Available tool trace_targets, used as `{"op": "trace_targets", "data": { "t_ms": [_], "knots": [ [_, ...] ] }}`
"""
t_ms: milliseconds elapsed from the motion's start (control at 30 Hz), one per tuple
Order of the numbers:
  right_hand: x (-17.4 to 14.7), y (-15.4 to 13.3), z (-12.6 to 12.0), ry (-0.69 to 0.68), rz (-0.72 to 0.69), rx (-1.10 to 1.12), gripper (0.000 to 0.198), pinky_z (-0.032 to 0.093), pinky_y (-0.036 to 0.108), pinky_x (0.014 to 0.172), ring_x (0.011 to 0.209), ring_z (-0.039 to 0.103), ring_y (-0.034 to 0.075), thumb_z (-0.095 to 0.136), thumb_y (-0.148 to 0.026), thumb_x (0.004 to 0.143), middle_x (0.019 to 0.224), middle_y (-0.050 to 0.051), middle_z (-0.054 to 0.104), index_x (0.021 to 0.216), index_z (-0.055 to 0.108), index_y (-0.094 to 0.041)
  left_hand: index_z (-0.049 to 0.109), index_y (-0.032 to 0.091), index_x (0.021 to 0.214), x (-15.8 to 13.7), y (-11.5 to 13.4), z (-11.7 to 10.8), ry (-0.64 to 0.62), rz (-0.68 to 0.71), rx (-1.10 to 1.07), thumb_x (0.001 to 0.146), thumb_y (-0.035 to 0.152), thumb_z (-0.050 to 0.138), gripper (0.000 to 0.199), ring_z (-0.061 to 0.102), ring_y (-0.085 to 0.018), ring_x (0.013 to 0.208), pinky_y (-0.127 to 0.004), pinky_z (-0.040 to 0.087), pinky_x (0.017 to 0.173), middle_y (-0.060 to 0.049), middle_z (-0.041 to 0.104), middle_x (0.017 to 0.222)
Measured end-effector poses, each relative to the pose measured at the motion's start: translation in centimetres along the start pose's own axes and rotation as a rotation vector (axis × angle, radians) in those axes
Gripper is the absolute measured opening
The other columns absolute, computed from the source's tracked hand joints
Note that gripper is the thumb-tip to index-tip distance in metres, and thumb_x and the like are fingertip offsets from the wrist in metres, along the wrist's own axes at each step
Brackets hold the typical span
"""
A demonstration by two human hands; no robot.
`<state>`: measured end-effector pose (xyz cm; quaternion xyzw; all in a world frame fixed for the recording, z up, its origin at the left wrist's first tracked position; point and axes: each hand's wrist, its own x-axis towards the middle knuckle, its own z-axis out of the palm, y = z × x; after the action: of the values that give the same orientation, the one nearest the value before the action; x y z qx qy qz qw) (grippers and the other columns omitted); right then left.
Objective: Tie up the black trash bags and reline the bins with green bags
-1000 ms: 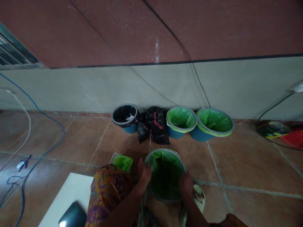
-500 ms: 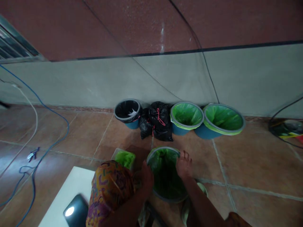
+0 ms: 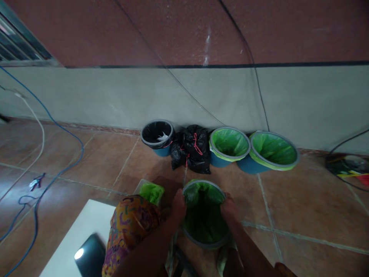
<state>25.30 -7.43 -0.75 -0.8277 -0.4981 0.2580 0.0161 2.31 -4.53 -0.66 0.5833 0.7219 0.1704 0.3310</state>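
Nearer than the black bags [image 3: 196, 154], fingers [image 3: 181, 196] of the left hand [image 3: 178, 207] and right hand [image 3: 230, 209] are gripping opposite sides of the front bin [image 3: 206, 245] at its rim. Left of the bags, a black-lined bin [image 3: 158, 147] is standing; right of them, two green-lined bins [image 3: 227, 157].

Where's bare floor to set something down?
Widest bare tile lies right of the right forearm, nearer than the rightmost bin. Another patch lies between the blue cable and black-lined bin. Crowded: around the gripped bin and along the row of bins and black bags.
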Motion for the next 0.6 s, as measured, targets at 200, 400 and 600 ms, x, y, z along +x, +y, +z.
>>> {"op": "trace_targets", "data": {
  "t_ms": [200, 400, 600],
  "knots": [
    [-4.4, 0.3, 0.3, 0.174, 0.176, 0.009, 0.050, 0.051, 0.043, 0.081, 0.105, 0.066, 0.035, 0.036, -0.019, 0.090, 0.118, 0.027, 0.066, 0.136, 0.047, -0.002, 0.042, 0.012, 0.146, 2.7, 4.5, -3.3, -0.018, 0.095, 0.293, 0.085, 0.014, 0.057, 0.062, 0.054, -0.030, 0.128, -0.042, 0.041, 0.108, -0.018, 0.057, 0.139],
    [-3.2, -4.9, -1.4, 0.103, -0.310, -0.011, 0.044, 0.042, 0.035, 0.104, 0.120, 0.057, 0.024, 0.037, -0.017, 0.092, 0.129, 0.016, 0.063, 0.132, 0.056, -0.014, 0.040, 0.008, 0.145, -0.7, 2.1, -2.5, -0.073, -0.007, 0.232, 0.084, 0.015, 0.056, 0.063, 0.049, -0.030, 0.134, -0.038, 0.038, 0.111, -0.020, 0.051, 0.145],
    [-0.9, -8.1, 1.6, -0.203, -0.276, -0.149, 0.061, 0.045, 0.042, 0.100, 0.130, 0.050, 0.032, 0.046, -0.021, 0.090, 0.147, 0.017, 0.049, 0.151, 0.039, -0.020, 0.049, 0.013, 0.134, -1.1, 0.4, -1.1, -0.105, -0.090, 0.022, 0.085, 0.006, 0.043, 0.050, 0.066, -0.024, 0.110, -0.031, 0.048, 0.094, -0.015, 0.069, 0.119]
  ]
}}
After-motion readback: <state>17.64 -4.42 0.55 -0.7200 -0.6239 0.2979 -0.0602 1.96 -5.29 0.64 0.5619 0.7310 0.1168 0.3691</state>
